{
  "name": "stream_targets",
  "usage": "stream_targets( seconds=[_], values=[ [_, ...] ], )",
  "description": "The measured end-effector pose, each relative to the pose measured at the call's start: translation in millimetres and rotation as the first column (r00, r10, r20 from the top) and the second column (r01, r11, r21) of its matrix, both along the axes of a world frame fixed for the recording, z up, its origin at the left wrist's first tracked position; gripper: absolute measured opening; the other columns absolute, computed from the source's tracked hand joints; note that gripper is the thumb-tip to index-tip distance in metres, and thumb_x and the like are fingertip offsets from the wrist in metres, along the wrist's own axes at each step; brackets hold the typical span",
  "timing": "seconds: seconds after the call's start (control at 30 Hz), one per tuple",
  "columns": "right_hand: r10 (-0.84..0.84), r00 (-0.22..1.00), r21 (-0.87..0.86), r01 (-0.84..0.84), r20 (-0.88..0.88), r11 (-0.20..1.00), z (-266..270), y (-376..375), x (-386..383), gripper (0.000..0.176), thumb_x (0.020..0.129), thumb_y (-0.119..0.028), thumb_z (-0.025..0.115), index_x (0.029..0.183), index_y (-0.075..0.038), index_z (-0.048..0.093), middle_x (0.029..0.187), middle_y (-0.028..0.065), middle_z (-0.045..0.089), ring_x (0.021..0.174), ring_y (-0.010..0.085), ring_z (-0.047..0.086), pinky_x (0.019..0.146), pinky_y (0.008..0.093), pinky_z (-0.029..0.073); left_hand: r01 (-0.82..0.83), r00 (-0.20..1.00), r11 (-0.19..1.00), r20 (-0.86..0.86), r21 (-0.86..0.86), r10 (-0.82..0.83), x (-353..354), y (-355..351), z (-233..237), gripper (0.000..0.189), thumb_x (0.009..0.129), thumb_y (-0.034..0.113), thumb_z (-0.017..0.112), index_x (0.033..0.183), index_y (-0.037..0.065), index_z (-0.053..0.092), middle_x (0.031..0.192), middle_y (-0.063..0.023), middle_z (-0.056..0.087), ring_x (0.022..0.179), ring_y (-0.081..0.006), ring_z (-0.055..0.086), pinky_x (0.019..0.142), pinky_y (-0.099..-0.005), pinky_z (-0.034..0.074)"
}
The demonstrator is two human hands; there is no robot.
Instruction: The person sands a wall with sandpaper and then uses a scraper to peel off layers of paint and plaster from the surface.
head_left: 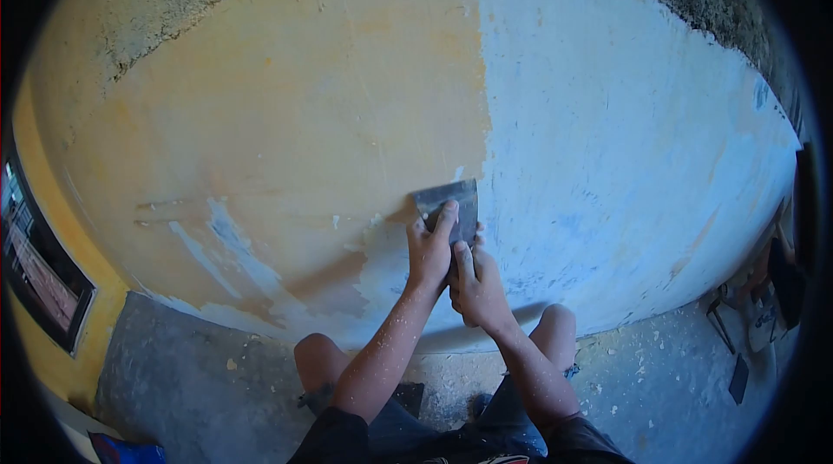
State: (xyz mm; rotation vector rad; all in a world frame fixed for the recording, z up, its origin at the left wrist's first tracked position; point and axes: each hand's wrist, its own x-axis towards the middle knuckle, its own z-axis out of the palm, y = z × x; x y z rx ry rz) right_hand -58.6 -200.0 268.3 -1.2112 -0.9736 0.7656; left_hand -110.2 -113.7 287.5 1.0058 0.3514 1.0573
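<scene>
A flat dark scraper (463, 200) has its wide edge against the wall, near the border between yellow paint and a pale bluish-white surface. My left hand (429, 249) is closed on the scraper, its thumb lying along the blade. Just below and to the right, my right hand (479, 285) wraps round the lower part of the same tool; the handle is mostly hidden by the fingers. The yellow paint (347, 100) covers the wall's left part, with pale scraped streaks low down. Pale bare wall (599, 143) spans the right part. White flecks dot both forearms.
My bent knees stand close to the wall's foot. The grey floor (217, 377) carries scattered paint chips. At the left is a dark-framed window (74, 325); a blue bag (130, 450) lies at the lower left. Assorted dark objects (788, 282) stand at the right edge.
</scene>
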Motion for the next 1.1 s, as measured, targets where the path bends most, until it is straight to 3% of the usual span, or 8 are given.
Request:
stream_targets(
  seconds=[0.23,0.3,0.37,0.57,0.77,0.9,0.93,1.1],
  values=[
    [-0.128,0.985,-0.033,0.132,0.114,0.991,6.4,2.2,3.9,0.043,0.106,-0.028,0.035,0.077,0.0,0.048,0.053,0.0044,0.05,0.042,0.014,0.05,0.042,0.0323,0.04,-0.017,1.0,0.998,-0.012,0.061,0.018,9.1,2.6,9.2,0.023,0.095,0.02,0.061,0.096,-0.003,0.064,0.079,-0.012,0.068,0.064,-0.0193,0.067,0.056,-0.0313,0.055],
    [-0.185,0.969,0.033,0.182,0.162,0.983,31.4,13.8,9.4,0.043,0.106,-0.029,0.036,0.09,0.006,0.056,0.053,0.0062,0.052,0.043,0.0149,0.052,0.043,0.0327,0.041,-0.222,0.975,0.952,0.062,0.209,0.213,23.8,22.3,21.4,0.025,0.095,0.022,0.062,0.097,-0.002,0.064,0.078,-0.0123,0.069,0.062,-0.0188,0.066,0.055,-0.0304,0.055],
    [-0.064,0.994,-0.022,0.066,0.089,0.998,57.6,10.0,10.1,0.045,0.105,-0.028,0.038,0.112,0.011,0.058,0.053,0.0101,0.053,0.045,0.0178,0.055,0.046,0.0335,0.044,-0.033,0.998,0.992,0.055,0.124,0.026,8.3,6.0,62.1,0.027,0.094,0.025,0.064,0.097,-0.002,0.065,0.077,-0.0119,0.069,0.061,-0.0181,0.066,0.055,-0.0296,0.054],
    [-0.312,0.801,0.267,0.196,0.512,0.943,-36.2,13.6,21.4,0.046,0.104,-0.024,0.04,0.119,0.019,0.05,0.07,0.0327,0.06,0.066,0.0404,0.067,0.065,0.0447,0.051,-0.095,0.995,0.994,0.047,0.057,0.092,13.5,-4.7,-19.0,0.025,0.094,0.023,0.064,0.094,-0.002,0.064,0.079,-0.0112,0.069,0.064,-0.0173,0.067,0.056,-0.0294,0.055],
    [-0.027,0.971,-0.122,0.057,0.239,0.991,41.1,2.5,14.4,0.047,0.104,-0.023,0.039,0.122,0.021,0.044,0.065,0.0293,0.059,0.065,0.0424,0.066,0.064,0.0439,0.051,-0.115,0.992,0.991,0.061,0.072,0.11,10.8,6.0,15.6,0.026,0.092,0.024,0.066,0.097,-0.001,0.064,0.082,-0.0084,0.068,0.068,-0.0162,0.067,0.061,-0.0312,0.056],
    [-0.388,0.761,0.331,0.239,0.519,0.913,-19.2,5.1,4.6,0.042,0.104,-0.022,0.04,0.101,0.017,0.055,0.07,0.0333,0.06,0.07,0.047,0.064,0.064,0.0477,0.049,-0.144,0.99,0.99,-0.007,-0.011,0.144,4.3,-12.5,-13.4,0.026,0.093,0.022,0.065,0.099,-0.003,0.064,0.082,-0.0095,0.068,0.066,-0.0179,0.067,0.06,-0.0301,0.056],
    [-0.216,0.888,0.09,0.196,0.407,0.976,-16.1,2.1,4.2,0.043,0.103,-0.022,0.041,0.098,0.017,0.057,0.073,0.0349,0.06,0.072,0.049,0.063,0.065,0.0482,0.048,-0.153,0.988,0.988,-0.005,0.011,0.154,6.5,-7.7,-11.5,0.026,0.093,0.023,0.064,0.098,-0.003,0.064,0.081,-0.0094,0.068,0.064,-0.0178,0.067,0.059,-0.0301,0.056],
    [-0.1,0.945,-0.065,0.126,0.311,0.99,20.8,4.8,4.4,0.045,0.103,-0.022,0.042,0.104,0.021,0.055,0.071,0.0335,0.059,0.068,0.0484,0.063,0.062,0.0475,0.05,-0.135,0.991,0.988,-0.013,0.071,0.136,5.5,10.8,-0.4,0.028,0.094,0.026,0.063,0.095,-0.002,0.065,0.075,-0.0098,0.067,0.06,-0.0175,0.065,0.055,-0.0294,0.055]
  ],
)
